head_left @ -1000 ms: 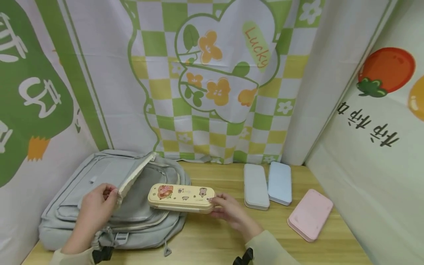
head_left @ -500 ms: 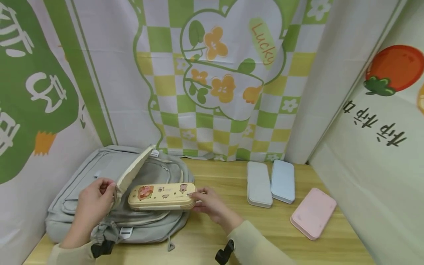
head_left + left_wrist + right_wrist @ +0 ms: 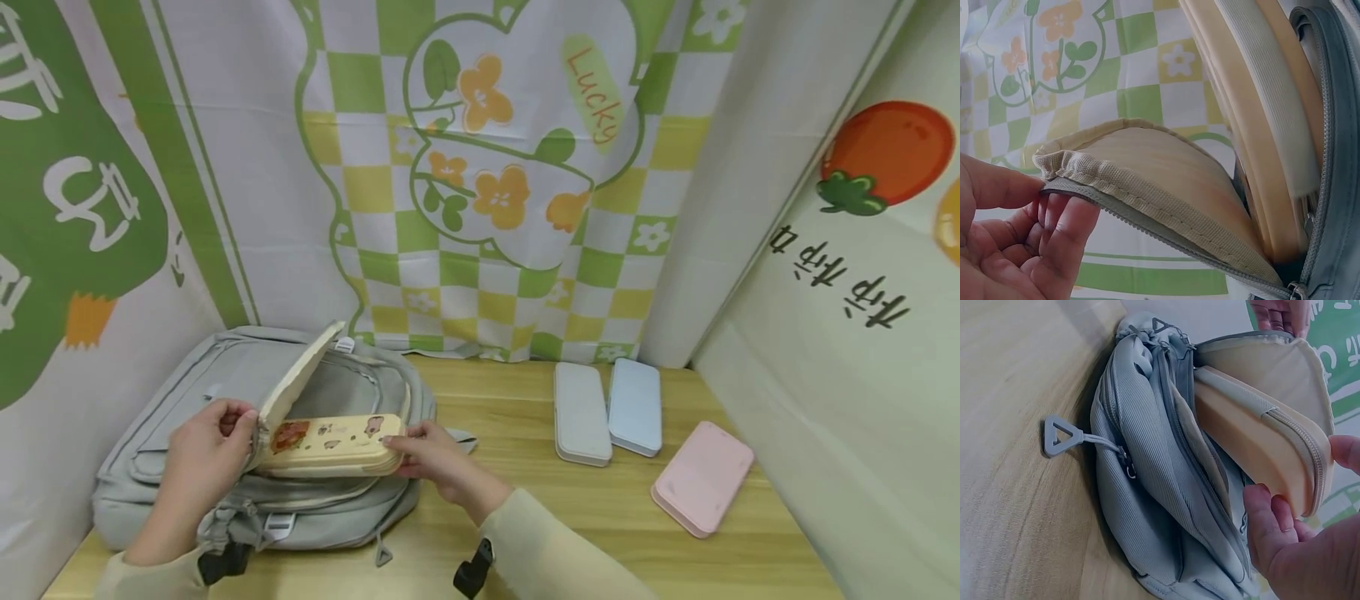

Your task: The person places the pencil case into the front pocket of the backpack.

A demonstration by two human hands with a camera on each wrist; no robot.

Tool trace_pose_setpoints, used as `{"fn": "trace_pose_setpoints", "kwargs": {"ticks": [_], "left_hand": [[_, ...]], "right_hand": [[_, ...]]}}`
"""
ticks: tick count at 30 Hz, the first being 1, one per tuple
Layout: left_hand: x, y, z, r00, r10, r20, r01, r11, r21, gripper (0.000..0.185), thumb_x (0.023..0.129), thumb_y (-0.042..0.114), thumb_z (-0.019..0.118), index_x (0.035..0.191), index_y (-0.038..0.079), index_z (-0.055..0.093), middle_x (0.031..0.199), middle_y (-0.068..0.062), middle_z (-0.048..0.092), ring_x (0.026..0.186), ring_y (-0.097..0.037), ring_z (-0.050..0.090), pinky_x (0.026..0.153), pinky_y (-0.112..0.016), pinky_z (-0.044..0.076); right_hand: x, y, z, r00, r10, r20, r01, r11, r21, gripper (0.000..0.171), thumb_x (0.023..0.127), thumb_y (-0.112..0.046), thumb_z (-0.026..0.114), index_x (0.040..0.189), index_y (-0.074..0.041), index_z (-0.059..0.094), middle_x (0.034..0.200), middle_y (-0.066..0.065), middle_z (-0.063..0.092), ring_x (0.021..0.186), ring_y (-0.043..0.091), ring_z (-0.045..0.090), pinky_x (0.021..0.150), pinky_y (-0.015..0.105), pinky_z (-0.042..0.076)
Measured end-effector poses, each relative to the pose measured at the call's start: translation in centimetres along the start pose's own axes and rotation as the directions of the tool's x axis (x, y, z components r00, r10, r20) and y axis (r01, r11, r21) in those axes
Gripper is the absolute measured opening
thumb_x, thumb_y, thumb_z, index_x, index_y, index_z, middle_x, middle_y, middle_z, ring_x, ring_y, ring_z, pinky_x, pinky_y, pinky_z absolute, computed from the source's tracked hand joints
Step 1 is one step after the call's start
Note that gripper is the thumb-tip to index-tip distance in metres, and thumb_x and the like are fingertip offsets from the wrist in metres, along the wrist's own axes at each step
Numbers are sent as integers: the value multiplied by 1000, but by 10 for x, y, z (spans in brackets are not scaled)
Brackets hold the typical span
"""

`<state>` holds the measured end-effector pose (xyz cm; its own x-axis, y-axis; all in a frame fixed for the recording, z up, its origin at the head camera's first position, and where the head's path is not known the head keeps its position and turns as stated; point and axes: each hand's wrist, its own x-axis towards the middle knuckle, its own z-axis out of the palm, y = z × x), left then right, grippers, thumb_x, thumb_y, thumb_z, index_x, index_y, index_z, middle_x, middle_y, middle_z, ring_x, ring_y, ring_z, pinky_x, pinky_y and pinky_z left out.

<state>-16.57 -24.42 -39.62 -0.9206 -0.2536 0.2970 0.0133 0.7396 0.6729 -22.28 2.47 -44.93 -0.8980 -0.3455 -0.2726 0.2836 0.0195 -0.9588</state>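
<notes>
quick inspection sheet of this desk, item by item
surface: wooden table, light grain, bare in front.
job's things: grey backpack lies flat at the left, its front flap lifted; yellow pencil case with cartoon prints sits partly inside the opening.
clutter: grey case and blue case side by side, pink case apart to their right.
grippers: left hand pinches the flap edge; right hand holds the pencil case's end with curled fingers.
cables: nothing seen; only a zip pull on the wood.
surroundings: checked flower cloth behind, printed cloths at both sides.
</notes>
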Motion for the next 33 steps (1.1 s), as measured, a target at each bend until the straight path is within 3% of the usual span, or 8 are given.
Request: {"fn": "trace_pose_setpoints", "kwargs": {"ticks": [8, 16, 21, 29, 33], "left_hand": [[1, 0, -1, 1000, 30, 5, -30, 999, 16, 22, 106, 16, 56, 104, -4, 65, 85, -12, 65, 75, -23, 57, 61, -34, 43], [-2, 5, 2, 997, 74, 18, -74, 997, 35, 18, 103, 11, 58, 101, -6, 66, 86, -14, 68, 79, -28, 61, 64, -38, 47], [-3, 6, 2, 997, 68, 44, -69, 997, 35, 19, 103, 11, 58, 102, -6, 66, 87, -14, 68, 81, -28, 62, 66, -39, 47], [-4, 3, 2, 994, 96, 45, -98, 994, 48, 19, 103, 11, 60, 101, -6, 67, 86, -11, 68, 79, -27, 62, 66, -39, 48], [-4, 3, 2, 995, 94, 39, -96, 994, 44, 19, 103, 11, 59, 102, -6, 67, 85, -11, 68, 78, -25, 61, 64, -37, 47]], "right_hand": [[4, -2, 11, 999, 22, -23, -24, 997, -79, 26, 97, -18, 72, 102, -2, 53, 93, 11, 61, 73, 17, 62, 77, 36, 60], [11, 1, 27, 998, 46, 44, -39, 988, -150, 26, 94, -14, 75, 99, -4, 52, 91, 10, 61, 73, 17, 65, 75, 36, 61], [21, -1, 32, 999, 26, 34, -19, 979, -203, 21, 95, -14, 73, 100, -1, 57, 92, 9, 62, 77, 18, 67, 76, 35, 60], [34, 1, 48, 998, 24, 57, -10, 976, -219, 23, 94, -14, 75, 80, -5, 59, 85, 4, 64, 74, 15, 68, 75, 30, 60], [39, 3, 57, 998, 48, 45, -35, 966, -256, 18, 94, -15, 76, 89, 1, 69, 84, 4, 66, 75, 16, 69, 75, 30, 60]]}}
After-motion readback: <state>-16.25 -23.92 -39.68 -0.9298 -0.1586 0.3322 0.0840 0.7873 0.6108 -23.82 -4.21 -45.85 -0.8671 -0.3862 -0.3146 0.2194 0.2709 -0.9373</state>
